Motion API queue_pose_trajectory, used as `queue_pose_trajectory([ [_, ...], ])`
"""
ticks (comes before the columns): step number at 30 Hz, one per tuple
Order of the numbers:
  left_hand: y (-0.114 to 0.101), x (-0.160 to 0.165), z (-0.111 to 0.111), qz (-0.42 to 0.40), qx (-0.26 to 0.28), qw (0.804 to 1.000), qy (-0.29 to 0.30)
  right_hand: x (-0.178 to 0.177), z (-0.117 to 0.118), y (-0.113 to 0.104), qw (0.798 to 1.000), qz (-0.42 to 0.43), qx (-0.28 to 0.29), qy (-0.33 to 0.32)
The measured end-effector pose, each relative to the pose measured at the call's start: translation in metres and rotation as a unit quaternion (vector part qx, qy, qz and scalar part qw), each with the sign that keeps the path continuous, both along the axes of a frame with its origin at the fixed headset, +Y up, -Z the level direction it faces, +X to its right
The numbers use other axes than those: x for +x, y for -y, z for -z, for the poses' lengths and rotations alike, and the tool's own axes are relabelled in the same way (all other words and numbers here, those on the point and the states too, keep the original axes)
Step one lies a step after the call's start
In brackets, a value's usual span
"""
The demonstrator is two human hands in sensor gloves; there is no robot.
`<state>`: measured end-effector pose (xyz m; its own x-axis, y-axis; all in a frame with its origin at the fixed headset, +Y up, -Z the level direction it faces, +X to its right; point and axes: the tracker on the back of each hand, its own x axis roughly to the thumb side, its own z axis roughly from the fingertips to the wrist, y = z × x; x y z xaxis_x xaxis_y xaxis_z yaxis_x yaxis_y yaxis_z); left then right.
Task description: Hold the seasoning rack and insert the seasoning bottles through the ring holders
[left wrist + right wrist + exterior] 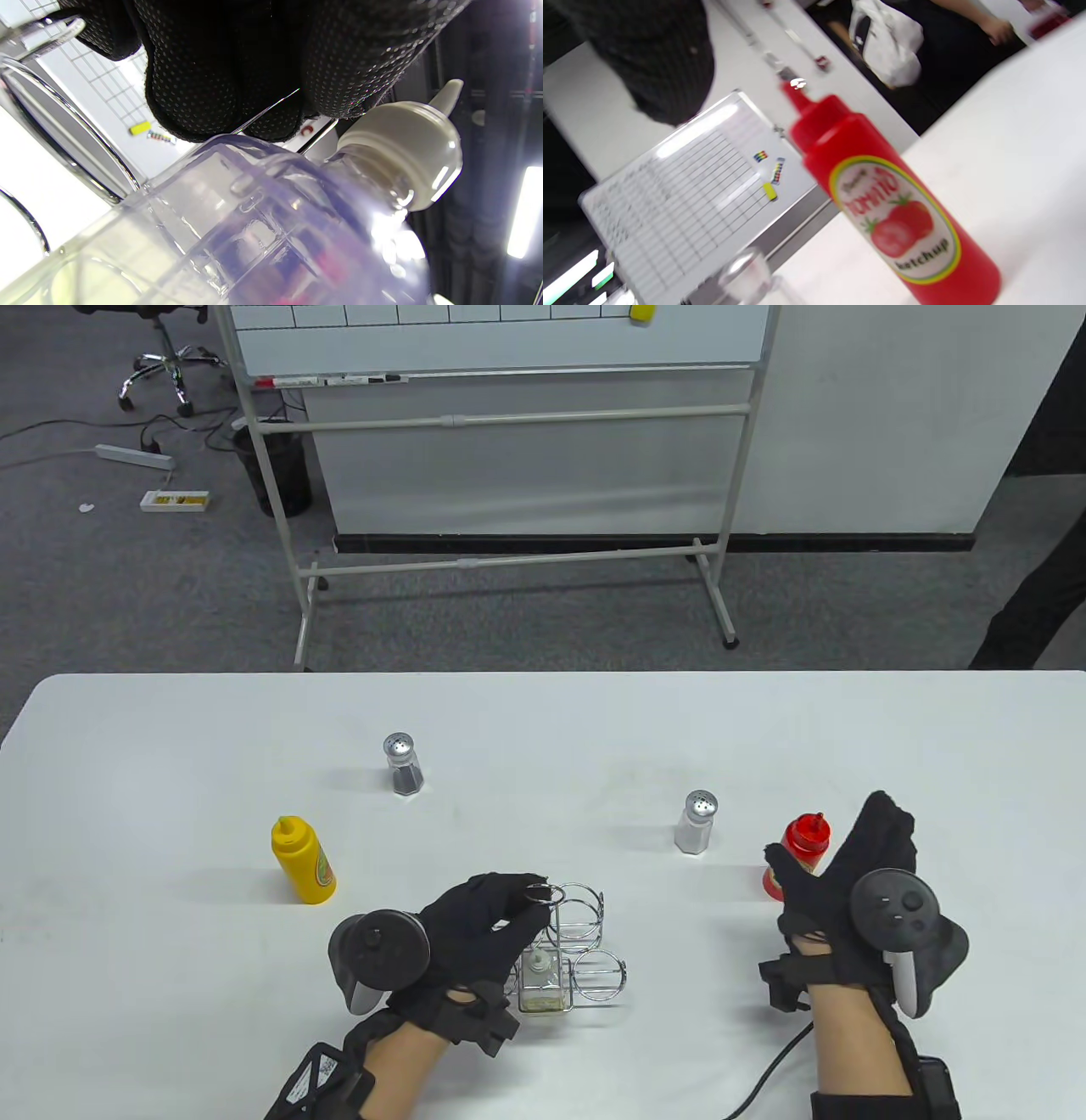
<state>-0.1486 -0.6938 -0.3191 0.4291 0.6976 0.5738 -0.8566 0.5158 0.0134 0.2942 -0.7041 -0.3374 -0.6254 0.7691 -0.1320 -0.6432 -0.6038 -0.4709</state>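
An office: rolling whiteboard (501, 339), swivel chair (161, 364), grey carpet (127, 585).

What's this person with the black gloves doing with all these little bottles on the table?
They are loading a wire seasoning rack. The left hand holds the rack by its top ring handle, and one clear glass bottle already sits in a holder. The right hand is open around the red ketchup bottle, which stands on the table; whether it touches is unclear. The yellow mustard bottle and two shakers, pepper and salt, stand loose.
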Motion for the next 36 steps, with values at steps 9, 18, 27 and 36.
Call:
queue_pose_trajectory([
  [9, 0.000, -0.001, 0.001, 0.010, -0.001, 1.000, -0.005, 0.020, 0.029, 0.039, 0.992, 0.125, -0.014, -0.007],
  [18, -0.001, 0.000, 0.001, 0.012, -0.001, 1.000, -0.004, 0.009, 0.028, 0.043, 0.996, 0.077, -0.029, 0.034],
  [27, -0.001, 0.000, 0.001, 0.014, 0.002, 1.000, 0.001, -0.040, -0.016, -0.036, 0.987, -0.026, 0.156, -0.027],
  [36, 0.000, 0.005, -0.001, 0.023, 0.005, 1.000, 0.017, -0.114, -0.047, -0.056, 0.945, 0.102, 0.234, -0.204],
])
